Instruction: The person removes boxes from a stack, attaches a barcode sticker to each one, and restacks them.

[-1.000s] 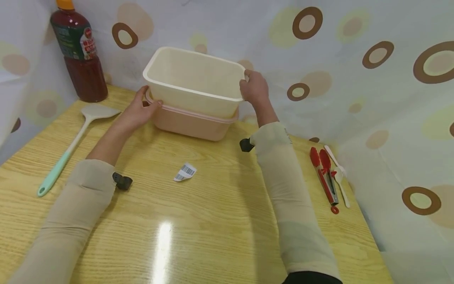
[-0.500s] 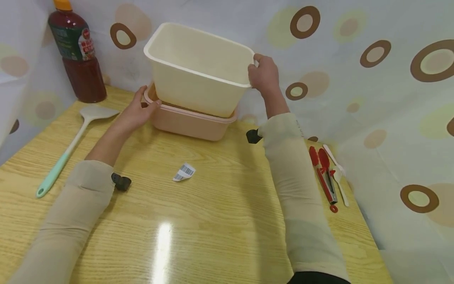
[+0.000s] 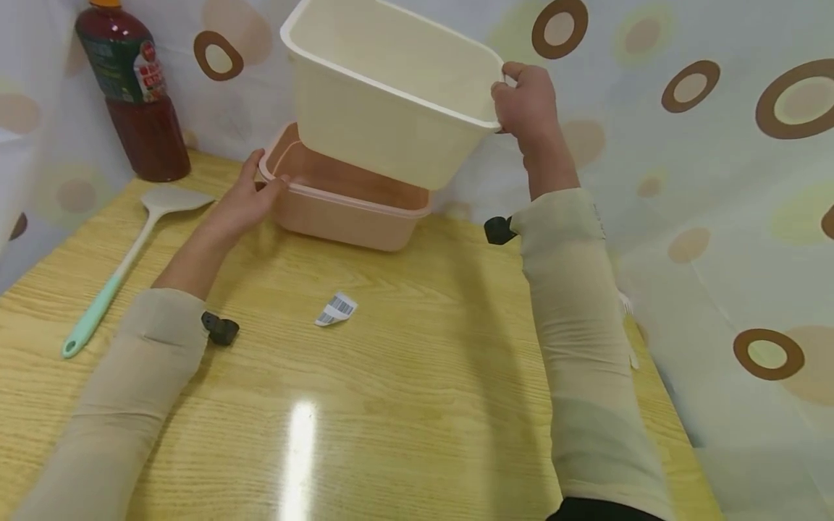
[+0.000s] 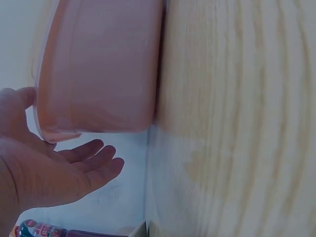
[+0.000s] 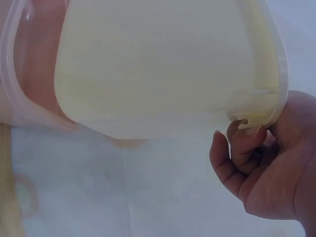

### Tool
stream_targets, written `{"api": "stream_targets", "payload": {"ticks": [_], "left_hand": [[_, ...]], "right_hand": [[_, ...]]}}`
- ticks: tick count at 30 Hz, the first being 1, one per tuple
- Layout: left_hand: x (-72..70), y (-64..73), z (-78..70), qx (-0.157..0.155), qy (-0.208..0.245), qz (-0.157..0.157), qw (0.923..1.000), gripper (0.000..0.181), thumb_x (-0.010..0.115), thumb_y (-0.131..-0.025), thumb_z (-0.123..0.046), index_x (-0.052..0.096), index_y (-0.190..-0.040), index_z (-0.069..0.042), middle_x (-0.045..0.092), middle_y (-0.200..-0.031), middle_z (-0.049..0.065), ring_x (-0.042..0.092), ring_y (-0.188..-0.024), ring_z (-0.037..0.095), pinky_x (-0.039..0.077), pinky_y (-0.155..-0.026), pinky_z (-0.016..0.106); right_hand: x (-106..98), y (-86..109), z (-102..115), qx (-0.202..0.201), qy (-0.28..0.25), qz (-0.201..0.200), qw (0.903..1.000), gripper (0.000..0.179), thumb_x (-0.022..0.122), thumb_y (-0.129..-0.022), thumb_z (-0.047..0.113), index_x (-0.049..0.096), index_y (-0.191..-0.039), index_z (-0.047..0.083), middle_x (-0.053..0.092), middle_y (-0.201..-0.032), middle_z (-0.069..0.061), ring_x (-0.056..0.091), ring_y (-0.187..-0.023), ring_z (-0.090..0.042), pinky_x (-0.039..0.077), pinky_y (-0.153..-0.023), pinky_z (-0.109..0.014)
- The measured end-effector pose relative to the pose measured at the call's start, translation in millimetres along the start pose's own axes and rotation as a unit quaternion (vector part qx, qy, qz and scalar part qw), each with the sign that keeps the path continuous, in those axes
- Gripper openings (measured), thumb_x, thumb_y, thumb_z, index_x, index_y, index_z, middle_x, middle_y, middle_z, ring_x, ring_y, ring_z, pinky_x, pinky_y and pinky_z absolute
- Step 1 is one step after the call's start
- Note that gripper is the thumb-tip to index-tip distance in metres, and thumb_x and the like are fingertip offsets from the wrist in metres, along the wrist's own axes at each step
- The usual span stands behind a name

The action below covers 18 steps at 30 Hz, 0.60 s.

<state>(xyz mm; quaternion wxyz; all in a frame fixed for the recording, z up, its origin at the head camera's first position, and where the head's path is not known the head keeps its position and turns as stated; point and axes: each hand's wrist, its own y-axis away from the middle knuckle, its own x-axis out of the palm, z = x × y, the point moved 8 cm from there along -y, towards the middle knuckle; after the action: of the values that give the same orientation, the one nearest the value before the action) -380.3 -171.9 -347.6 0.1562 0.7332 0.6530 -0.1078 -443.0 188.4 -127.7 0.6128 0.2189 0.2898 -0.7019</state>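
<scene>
A cream rectangular plastic bin (image 3: 378, 119) hangs tilted above a pink bin (image 3: 345, 223), its lower part overlapping the pink bin's opening. My right hand (image 3: 531, 101) grips the cream bin's right rim; in the right wrist view, curled fingers (image 5: 242, 148) hook under that rim. On the table, the pink bin stands upright against the wall sheet. My left hand (image 3: 244, 199) holds its left front corner, thumb on the rim. The left wrist view shows the other fingers (image 4: 101, 160) relaxed past the bin's end. The cream bin hides the back of the pink bin's opening.
A bottle of dark red liquid (image 3: 140, 101) stands in the back left corner. The turner (image 3: 130, 253) lies along the left side, and a barcode label (image 3: 337, 309) lies mid-table. My right sleeve (image 3: 586, 311) mostly covers the white utensils (image 3: 632, 351) near the right edge.
My right hand has lifted the cream bin up and to the right out of the pink bin, exposing its interior. The left hand stays on the pink bin's corner. The red tongs became hidden.
</scene>
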Motion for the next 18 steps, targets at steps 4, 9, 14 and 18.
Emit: {"api": "stream_targets", "payload": {"ticks": [4,9,14,18], "left_hand": [[-2.3,-1.4,1.9,0.002,0.005,-0.01,0.9999,0.088,0.038,-0.1,-0.063,-0.018,-0.161,-0.032,0.005,-0.169,0.022,0.015,-0.156,0.038,0.016,-0.125,0.059],[-2.2,-2.7,-0.6,0.015,0.017,-0.02,0.9995,0.085,0.04,-0.102,-0.057,-0.016,-0.161,-0.034,0.008,-0.169,0.023,0.02,-0.155,0.038,0.019,-0.124,0.058],[-3.0,-2.9,-4.7,0.028,0.005,-0.036,0.9989,0.077,0.04,-0.103,-0.055,-0.004,-0.163,-0.037,0.018,-0.168,0.021,0.027,-0.151,0.039,0.025,-0.122,0.058],[-2.8,-0.4,-2.8,0.007,-0.015,-0.04,0.999,0.072,0.038,-0.102,-0.06,0.006,-0.163,-0.036,0.024,-0.165,0.023,0.03,-0.149,0.042,0.027,-0.12,0.06]], "right_hand": [[-18.5,2.0,-8.3,0.001,0.005,-0.005,1.0,0.046,0.045,-0.105,0.022,0.051,-0.15,0.018,0.057,-0.137,-0.006,0.062,-0.086,-0.006,0.052,-0.061,-0.012],[-44.6,6.5,-26.5,0.001,0.012,-0.015,0.9998,0.042,0.046,-0.104,0.022,0.059,-0.143,0.013,0.059,-0.118,0.0,0.059,-0.084,-0.006,0.05,-0.072,-0.018],[-66.5,7.1,-51.8,0.035,0.0,-0.024,0.9991,0.047,0.045,-0.104,0.024,0.052,-0.149,0.018,0.053,-0.141,-0.006,0.061,-0.098,-0.009,0.05,-0.075,-0.016],[-80.7,6.4,-72.7,0.055,0.011,-0.022,0.9982,0.051,0.043,-0.104,0.026,0.043,-0.155,0.023,0.045,-0.153,-0.004,0.06,-0.097,-0.008,0.049,-0.064,-0.011]]}}
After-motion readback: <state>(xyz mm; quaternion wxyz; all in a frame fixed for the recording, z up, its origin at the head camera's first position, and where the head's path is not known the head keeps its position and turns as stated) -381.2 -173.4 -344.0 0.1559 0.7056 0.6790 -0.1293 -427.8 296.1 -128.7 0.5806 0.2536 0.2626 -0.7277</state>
